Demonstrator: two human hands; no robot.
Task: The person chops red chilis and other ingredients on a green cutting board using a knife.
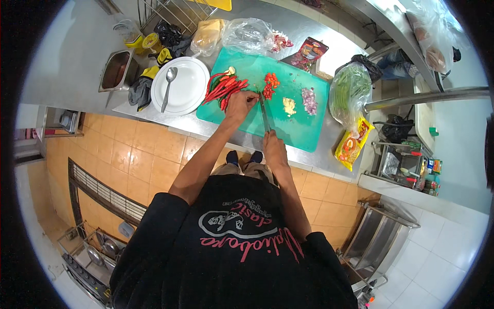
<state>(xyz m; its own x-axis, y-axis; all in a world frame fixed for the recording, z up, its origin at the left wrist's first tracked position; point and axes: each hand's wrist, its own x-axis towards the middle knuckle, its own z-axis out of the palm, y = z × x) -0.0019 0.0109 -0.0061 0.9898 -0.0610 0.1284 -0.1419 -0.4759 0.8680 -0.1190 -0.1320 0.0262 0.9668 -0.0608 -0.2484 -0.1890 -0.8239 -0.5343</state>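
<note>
My right hand (pixel 275 148) is closed round the handle of a kitchen knife (pixel 264 116), whose blade points away from me over the green cutting board (pixel 301 77). The fingers of my left hand (pixel 240 105) are pinched together close to the blade; whatever they hold is hidden. Left of them lies a bunch of long red chilies (pixel 224 88), with a few green ones and a pale garlic clove (pixel 231 70) behind. Beyond the knife tip sits a pile of chopped red chili (pixel 270 85). Farther right are minced garlic (pixel 289 106) and diced shallots (pixel 309 100).
Left of the board stands a white plate (pixel 193 100) with a spoon (pixel 168 88), then a metal pan (pixel 118 71). Clear bags (pixel 248 36) and a dark pouch (pixel 313 49) lie behind. At right are bagged green vegetables (pixel 350 95) and a yellow packet (pixel 354 143).
</note>
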